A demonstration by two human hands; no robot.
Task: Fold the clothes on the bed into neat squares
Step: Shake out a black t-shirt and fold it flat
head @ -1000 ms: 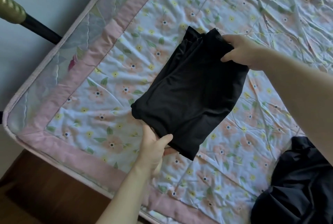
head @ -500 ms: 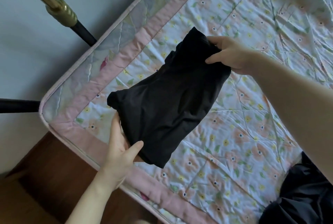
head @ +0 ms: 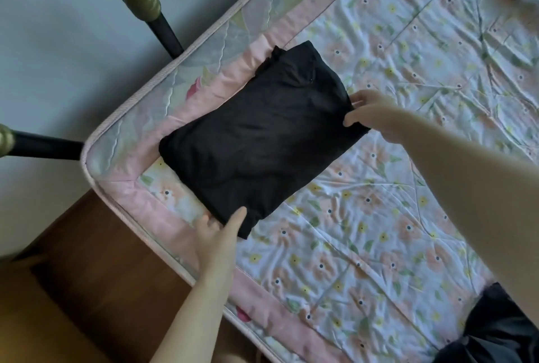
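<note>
Lying at the bed [head: 379, 216] corner, long axis diagonal — black garment [head: 262, 141]. Pinching its far-right edge, right hand [head: 372, 113]; gripping the near corner, left hand [head: 217, 231] — equally close, one per end.

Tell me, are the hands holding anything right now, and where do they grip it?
Both hold the folded black garment lying on the bed: the left hand at its near corner, the right hand at its far right edge.
</note>
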